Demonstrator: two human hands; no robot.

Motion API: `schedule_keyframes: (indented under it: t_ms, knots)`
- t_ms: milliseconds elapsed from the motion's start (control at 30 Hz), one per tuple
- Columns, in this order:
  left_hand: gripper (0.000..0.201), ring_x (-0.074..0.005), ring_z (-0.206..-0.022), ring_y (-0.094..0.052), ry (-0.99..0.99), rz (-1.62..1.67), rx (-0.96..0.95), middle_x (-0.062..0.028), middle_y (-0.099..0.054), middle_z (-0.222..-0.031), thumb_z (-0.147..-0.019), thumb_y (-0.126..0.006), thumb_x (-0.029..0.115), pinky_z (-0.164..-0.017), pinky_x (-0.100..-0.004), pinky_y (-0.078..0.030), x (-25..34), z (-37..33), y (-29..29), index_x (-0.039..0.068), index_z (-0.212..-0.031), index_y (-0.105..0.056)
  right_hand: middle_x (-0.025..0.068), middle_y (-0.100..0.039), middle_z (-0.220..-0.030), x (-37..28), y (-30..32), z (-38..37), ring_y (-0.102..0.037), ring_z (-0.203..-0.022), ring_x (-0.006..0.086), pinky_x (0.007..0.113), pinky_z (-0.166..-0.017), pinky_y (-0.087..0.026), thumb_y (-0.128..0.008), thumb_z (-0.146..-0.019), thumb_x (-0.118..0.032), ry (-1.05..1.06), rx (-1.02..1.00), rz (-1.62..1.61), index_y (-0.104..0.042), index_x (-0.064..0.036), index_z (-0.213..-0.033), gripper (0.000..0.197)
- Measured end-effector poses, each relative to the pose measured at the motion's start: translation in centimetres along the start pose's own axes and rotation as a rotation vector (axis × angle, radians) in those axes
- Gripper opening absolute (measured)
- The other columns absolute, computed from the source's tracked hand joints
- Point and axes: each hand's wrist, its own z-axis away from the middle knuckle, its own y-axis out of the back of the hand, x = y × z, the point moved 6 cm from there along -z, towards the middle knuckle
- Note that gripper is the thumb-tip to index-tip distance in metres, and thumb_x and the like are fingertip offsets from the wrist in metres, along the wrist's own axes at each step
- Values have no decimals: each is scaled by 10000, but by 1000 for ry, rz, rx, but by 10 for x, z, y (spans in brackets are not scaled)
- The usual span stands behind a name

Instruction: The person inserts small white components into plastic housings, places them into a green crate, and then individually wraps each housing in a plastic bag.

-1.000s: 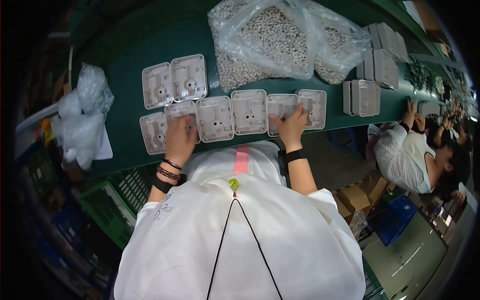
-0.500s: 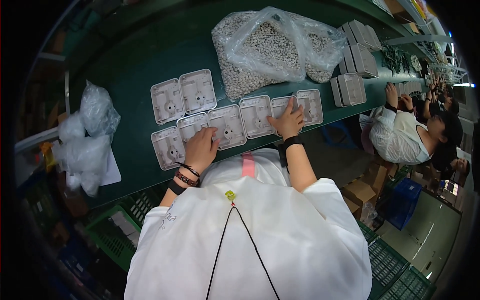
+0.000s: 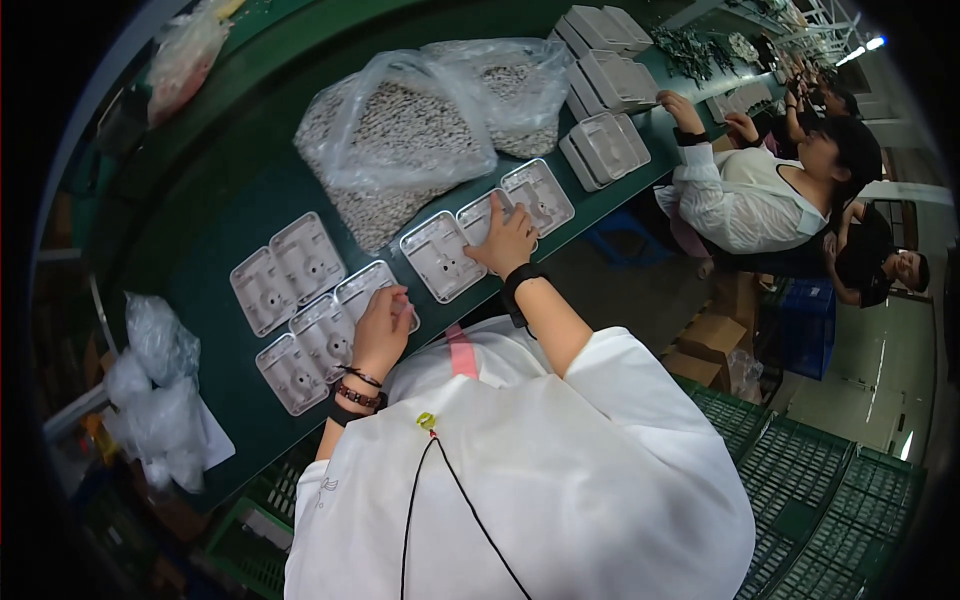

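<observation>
Several shallow white plastic housings, square with rounded corners and open tops, lie in a slanting row on the green table. My left hand rests with loosely bent fingers over the right edge of one housing. Left of it are two more, a middle housing and an end housing. My right hand, fingers spread, lies on a housing that it partly covers. This one sits between a larger-looking housing and the row's right-end housing. Neither hand lifts anything.
Behind the row lie clear bags of small pale pieces. Two housings sit at the far left. Stacked housings stand right, before a co-worker. Crumpled plastic bags lie left; green crates stand lower right.
The view has swung, so the table slants more. A gap has opened between the housing at my left hand and the one right of it. My left hand has shifted to that gap's edge.
</observation>
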Motion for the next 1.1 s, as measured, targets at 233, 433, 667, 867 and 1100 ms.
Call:
schedule_keyframes:
  t_ms: [233,433,667,867,1100]
  knots:
    - [396,-185,-760,-537,182,147,-47,-127,-511,-978,-799,-568,158,-687,-282,-444,-21,-71,-91,9,-1119,-388,280,-193,-1294,24,21,-21,-198,-1190,448,574,-905,-207,-707,-548,-461,46,104,-59,-110,-155,-1351,1046]
    - [467,-319,-927,-478,337,-14,178,-189,-473,-969,-758,-608,186,-795,-342,-388,-18,-70,-90,2,-1101,-349,233,-384,-1166,129,186,-81,-349,-1088,395,451,-893,-302,-645,-696,-322,280,627,-433,-394,-39,-1195,626]
    - [407,-308,-856,-507,471,-221,214,-170,-479,-927,-755,-576,115,-730,-345,-410,12,-86,-96,19,-1076,-345,179,-526,-940,325,127,-254,-496,-890,321,378,-776,-398,-512,-817,-253,49,474,-204,-544,-26,-1020,306]
    - [402,-276,-739,-545,457,-303,243,-164,-485,-928,-727,-543,18,-637,-345,-431,12,-86,-112,41,-1083,-357,182,-526,-957,324,81,-276,-474,-931,348,408,-790,-395,-517,-804,-232,32,166,-335,-540,-54,-1044,300]
    - [528,-189,-715,-550,587,-57,150,-137,-447,-1027,-708,-552,-57,-633,-274,-470,35,-103,-139,87,-1166,-332,188,-538,-937,355,98,-279,-511,-882,334,371,-794,-406,-529,-803,-235,-91,301,-537,-549,-44,-1025,293]
